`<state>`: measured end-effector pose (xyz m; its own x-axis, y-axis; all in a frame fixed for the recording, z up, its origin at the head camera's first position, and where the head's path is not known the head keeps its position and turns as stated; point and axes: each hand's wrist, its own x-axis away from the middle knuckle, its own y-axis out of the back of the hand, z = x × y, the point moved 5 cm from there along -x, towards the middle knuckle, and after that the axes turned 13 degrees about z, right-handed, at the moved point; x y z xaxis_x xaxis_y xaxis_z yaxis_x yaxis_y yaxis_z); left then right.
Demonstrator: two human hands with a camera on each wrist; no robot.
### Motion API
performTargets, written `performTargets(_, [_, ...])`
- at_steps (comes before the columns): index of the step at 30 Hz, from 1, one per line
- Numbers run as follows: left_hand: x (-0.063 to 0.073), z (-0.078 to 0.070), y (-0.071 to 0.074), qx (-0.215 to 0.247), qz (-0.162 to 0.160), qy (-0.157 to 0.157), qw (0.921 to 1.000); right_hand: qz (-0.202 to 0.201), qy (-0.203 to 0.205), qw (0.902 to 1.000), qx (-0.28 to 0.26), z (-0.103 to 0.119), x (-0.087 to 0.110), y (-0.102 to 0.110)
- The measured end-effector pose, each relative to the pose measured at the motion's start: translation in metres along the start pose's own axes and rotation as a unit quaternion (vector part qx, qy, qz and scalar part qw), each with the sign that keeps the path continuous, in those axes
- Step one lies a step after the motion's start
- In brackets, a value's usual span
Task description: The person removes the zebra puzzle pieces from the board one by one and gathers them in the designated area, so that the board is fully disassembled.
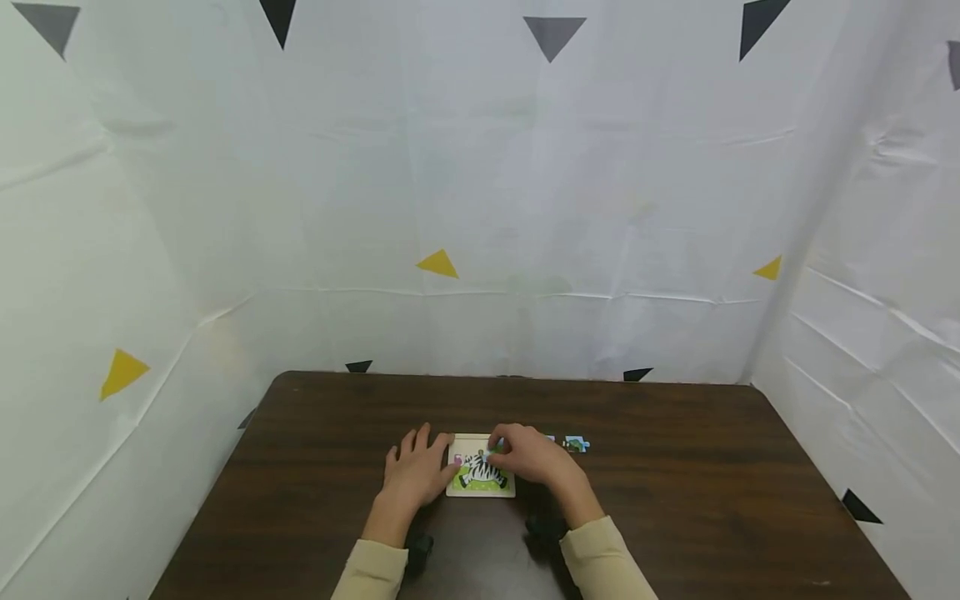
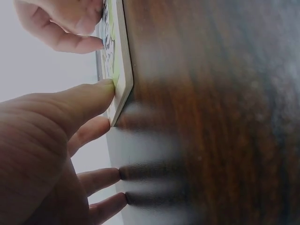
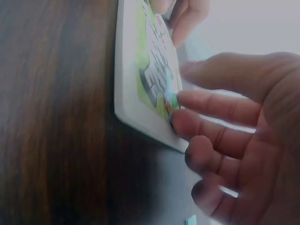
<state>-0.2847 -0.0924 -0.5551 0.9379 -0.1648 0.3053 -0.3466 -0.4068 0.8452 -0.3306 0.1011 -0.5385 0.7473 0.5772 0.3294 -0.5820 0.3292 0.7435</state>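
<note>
Puzzle board (image 1: 480, 493): laid flat on the dark brown counter (image 1: 675, 483), set back from the far edge and slightly nearer the left edge than the right; its pale frame is left exposed along the near side.
Zebra picture (image 1: 483, 472): printed in black and white over green, partly covered at its upper right by fingers.
Left hand (image 1: 412, 479): placed at the board's left side; the frame is touched by the thumb, the fingers are spread apart, and two fingertips are rested on the counter.
Right hand (image 1: 531, 457): held over the board's far right corner, fingers bent; a blue-green patch of the picture is touched by a fingertip. Thumb and index are seen apart in the right wrist view, but whether a piece is pinched cannot be told.
Loose piece (image 1: 576, 444): laid on the counter to the right of the board, coloured blue and green.
Second piece (image 1: 551, 437): mostly hidden by the right hand, between board and loose piece.
Sleeves (image 1: 371, 571): beige, ended at the wrists.
Backdrop (image 1: 480, 183): white, creased, marked with triangles.
</note>
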Motion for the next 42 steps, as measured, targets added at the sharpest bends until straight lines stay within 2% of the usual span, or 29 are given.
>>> performTargets(8, [-0.001,0.0,0.0,-0.01,-0.002,0.004,0.9999,0.023,-0.006,0.9997,-0.011,0.003,-0.005,0.0])
performTargets(24, [-0.001,0.001,0.0,-0.01,-0.006,0.006,0.9999,0.026,-0.007,0.9989,-0.037,-0.003,-0.011,0.0])
performTargets(39, [0.002,-0.001,0.0,-0.001,-0.006,0.001,1.0,-0.004,0.021,0.9997,-0.007,-0.003,-0.011,0.001])
performTargets(42, [-0.006,0.005,-0.006,-0.002,-0.014,-0.001,0.9999,-0.025,0.017,0.9994,0.015,-0.004,-0.012,0.002])
